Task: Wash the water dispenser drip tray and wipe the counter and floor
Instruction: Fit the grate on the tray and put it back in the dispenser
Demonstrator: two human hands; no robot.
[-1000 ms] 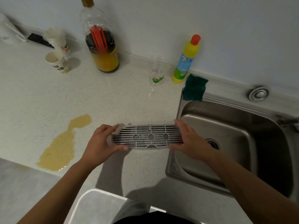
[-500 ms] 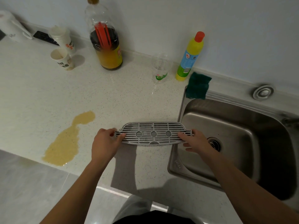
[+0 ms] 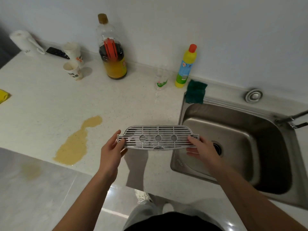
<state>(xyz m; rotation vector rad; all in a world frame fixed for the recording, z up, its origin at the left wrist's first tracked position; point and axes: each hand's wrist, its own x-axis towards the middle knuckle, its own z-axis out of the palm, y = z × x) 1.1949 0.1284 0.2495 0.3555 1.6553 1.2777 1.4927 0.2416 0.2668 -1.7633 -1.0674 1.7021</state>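
Note:
The grey slotted drip tray (image 3: 158, 137) with three round holes is held level above the counter's front part, its right end over the sink rim. My left hand (image 3: 112, 151) grips its left end and my right hand (image 3: 202, 150) grips its right end. A yellowish spill (image 3: 75, 143) lies on the white speckled counter (image 3: 50, 104) to the left of the tray. A fainter yellowish stain (image 3: 31, 170) marks the grey floor below the counter edge. The steel sink (image 3: 236, 147) sits on the right, with a green scouring cloth (image 3: 195, 91) at its back left corner.
Along the wall stand a large oil bottle (image 3: 112, 52), a clear glass (image 3: 160, 79), a yellow detergent bottle (image 3: 185, 67), two paper cups (image 3: 73, 64) and a white jug (image 3: 25, 42). A yellow rag (image 3: 3, 96) lies at the left edge. The tap (image 3: 293, 119) juts over the sink's right side.
The tray has risen a little and shifted right toward the sink. Both hands have slid outward to its ends. The view has pulled back, showing more floor and the floor stain.

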